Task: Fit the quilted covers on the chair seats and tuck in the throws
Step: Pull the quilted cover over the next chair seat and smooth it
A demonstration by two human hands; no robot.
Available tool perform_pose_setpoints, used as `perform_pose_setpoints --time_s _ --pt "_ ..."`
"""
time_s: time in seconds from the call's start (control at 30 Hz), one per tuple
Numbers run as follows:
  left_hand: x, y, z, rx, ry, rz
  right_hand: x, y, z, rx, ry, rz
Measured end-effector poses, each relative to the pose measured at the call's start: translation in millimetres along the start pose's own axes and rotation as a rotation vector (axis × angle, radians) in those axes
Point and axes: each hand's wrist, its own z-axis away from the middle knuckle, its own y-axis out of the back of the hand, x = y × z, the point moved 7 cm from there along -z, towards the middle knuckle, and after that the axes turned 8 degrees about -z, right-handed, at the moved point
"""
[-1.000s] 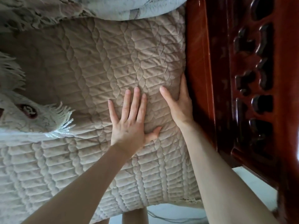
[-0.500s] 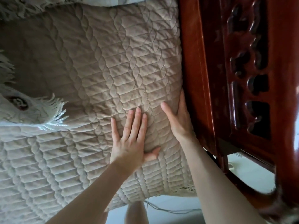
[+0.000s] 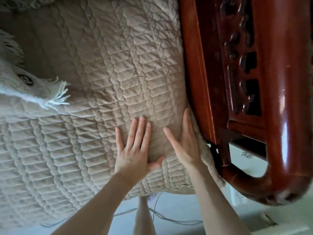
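While left hand (image 3: 131,152) lies flat, right hand (image 3: 185,146) stands edgewise.

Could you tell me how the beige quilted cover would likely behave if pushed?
Probably floppy: the beige quilted cover drapes over the seat's front edge. Likely soft and padded, since it puckers around the flat left hand and right hand. It may bunch against the glossy red-brown wooden armrest.

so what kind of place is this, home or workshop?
Probably a home sitting room. A carved, glossy red-brown wooden armrest stands beside a seat under a beige quilted cover, which the left hand and right hand press flat. A fringed throw lies at its left.
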Motion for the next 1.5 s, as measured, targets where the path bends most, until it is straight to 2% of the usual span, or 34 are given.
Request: perform_pose_setpoints --time_s 0.3,0.47,0.73,0.9,1.03,1.17,1.27,1.37,1.43,1.5 --pt "6.5 -21.1 4.7 -0.004 0.016 -0.087 20.3 1.5 -25.2 -0.070 -0.186 -0.251" --pt "3.4 -23.4 1.6 0.041 0.024 -0.110 25.8 -2.9 -31.3 -0.012 -0.141 -0.231" --pt "14.3 -14.7 25.6 0.085 0.079 -0.058 34.6 6.3 35.8 0.080 0.102 0.088" --pt "19.2 -23.3 34.9 0.065 0.066 -0.080 53.0 1.5 42.8 0.021 -0.027 -0.102" --pt "21.5 -28.6 32.7 0.052 0.069 -0.093 67.0 8.3 24.8 -0.058 -0.192 -0.091" --pt "19.2 -33.6 28.1 0.042 0.088 -0.124 70.3 3.5 20.0 -0.049 -0.183 -0.182" --pt "19.1 -29.6 32.4 0.062 0.088 -0.106 65.1 8.5 33.3 0.049 -0.128 -0.083" --pt "21.8 -26.5 38.4 0.072 0.092 -0.067 53.1 15.6 51.9 0.161 -0.044 0.169" --pt "27.1 -27.0 46.9 0.070 0.085 -0.060 54.5 12.9 61.4 0.148 -0.050 0.233" --pt "31.6 -29.5 55.0 0.074 0.076 -0.081 61.8 10.4 62.2 0.112 -0.096 0.177"
